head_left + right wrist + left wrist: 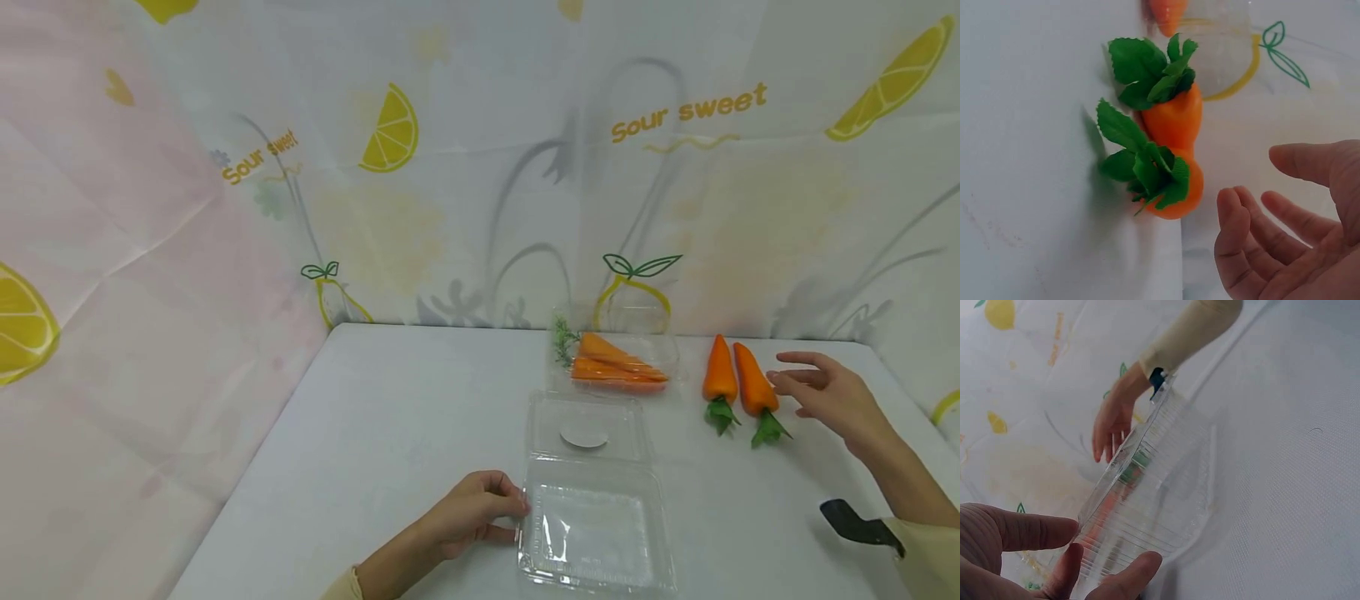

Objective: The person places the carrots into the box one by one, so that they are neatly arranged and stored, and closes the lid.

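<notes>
A clear plastic clamshell box lies opened out on the white table, its flatter half with a crescent mark farther back. My left hand pinches the near half's left edge; in the left wrist view its thumb and fingers meet at the ridged wall. Two orange toy carrots with green leaves, a left carrot and a right carrot, lie side by side with leaves toward me. Just right of them hovers my right hand, fingers loosely bent, thumb apart, holding nothing in the right wrist view.
Behind the opened box stands another clear box, with orange carrot-like pieces and a green sprig inside. A lemon-printed cloth hangs along the table's back edge. A black strap piece sticks out by my right sleeve.
</notes>
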`<state>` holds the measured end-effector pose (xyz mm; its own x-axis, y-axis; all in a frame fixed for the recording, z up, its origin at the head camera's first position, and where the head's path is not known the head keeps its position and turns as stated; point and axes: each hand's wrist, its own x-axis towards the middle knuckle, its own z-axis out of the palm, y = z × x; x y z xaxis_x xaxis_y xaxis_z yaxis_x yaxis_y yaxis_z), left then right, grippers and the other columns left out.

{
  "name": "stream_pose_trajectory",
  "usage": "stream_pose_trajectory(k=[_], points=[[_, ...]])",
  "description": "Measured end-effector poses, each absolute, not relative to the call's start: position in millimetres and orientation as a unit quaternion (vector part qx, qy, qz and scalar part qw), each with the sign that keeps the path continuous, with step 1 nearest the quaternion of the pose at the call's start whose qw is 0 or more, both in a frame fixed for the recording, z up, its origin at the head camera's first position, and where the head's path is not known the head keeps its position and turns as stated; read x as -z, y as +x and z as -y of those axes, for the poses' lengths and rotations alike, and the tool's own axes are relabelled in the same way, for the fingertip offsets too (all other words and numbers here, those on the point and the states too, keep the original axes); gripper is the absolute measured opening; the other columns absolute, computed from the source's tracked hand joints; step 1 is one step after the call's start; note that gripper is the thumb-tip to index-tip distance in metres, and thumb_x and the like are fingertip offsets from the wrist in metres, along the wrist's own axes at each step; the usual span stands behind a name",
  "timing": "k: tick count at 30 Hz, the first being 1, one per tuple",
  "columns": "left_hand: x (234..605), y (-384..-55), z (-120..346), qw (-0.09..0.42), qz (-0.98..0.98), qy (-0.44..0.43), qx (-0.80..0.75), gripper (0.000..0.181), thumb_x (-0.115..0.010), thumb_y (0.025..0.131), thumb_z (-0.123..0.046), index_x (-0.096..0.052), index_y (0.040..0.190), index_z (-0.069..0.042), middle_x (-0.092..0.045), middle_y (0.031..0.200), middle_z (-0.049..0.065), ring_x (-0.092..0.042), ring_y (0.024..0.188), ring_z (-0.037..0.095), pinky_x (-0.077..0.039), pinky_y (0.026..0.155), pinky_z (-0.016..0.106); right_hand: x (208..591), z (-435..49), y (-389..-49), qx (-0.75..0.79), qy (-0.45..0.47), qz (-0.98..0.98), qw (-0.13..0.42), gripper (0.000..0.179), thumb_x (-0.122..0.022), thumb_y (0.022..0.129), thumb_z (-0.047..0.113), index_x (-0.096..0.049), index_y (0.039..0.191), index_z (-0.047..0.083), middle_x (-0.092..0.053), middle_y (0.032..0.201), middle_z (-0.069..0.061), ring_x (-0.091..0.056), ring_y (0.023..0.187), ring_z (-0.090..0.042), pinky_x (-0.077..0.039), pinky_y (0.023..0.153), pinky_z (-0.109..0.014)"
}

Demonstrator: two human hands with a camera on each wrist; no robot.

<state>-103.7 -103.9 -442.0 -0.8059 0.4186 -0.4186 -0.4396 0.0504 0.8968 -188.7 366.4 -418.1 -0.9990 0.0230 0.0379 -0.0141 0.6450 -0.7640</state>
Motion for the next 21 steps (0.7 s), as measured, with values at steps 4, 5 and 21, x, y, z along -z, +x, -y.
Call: stream_pose_trajectory(k=[4,5,21], points=[[442,-103,104,0.311,-0.655,-0.008,-0.689,0.009,-0.065,0.087,-0.004,-0.057,0.089,-0.002,-0.06,0.098,0.009,-0.06,0.089,0.019,-0.058,0.078,0.041,425,-363,-192,-0.407,-0.006,0.912,0.051,0.058,-0.058,0.1,0.03,-0.041,0.137,-0.011,-0.051,0.124,-0.041,-0.047,0.074,0.017,-0.053,0.058,-0.02],[442,-103,104,0.31,-0.655,-0.008,-0.689,0.009,-0.065,0.087,-0.004,-0.057,0.089,-0.002,-0.06,0.098,0.009,-0.06,0.09,0.019,-0.058,0.079,0.041,425,-362,-193,-0.402,-0.008,0.914,0.056,0.057,-0.058,0.1,0.031,-0.042,0.137,-0.011,-0.052,0.123,-0.041,-0.054,0.077,0.01,-0.052,0.058,-0.019],[443,-103,104,0.31,-0.656,-0.013,-0.688,0.008,-0.065,0.088,-0.004,-0.057,0.088,-0.003,-0.06,0.1,0.009,-0.062,0.089,0.018,-0.058,0.079,0.041,436,-363,-208,-0.374,-0.032,0.927,0.026,0.061,-0.057,0.1,0.034,-0.041,0.135,-0.013,-0.048,0.126,-0.042,-0.049,0.109,-0.055,-0.049,0.063,-0.022]])
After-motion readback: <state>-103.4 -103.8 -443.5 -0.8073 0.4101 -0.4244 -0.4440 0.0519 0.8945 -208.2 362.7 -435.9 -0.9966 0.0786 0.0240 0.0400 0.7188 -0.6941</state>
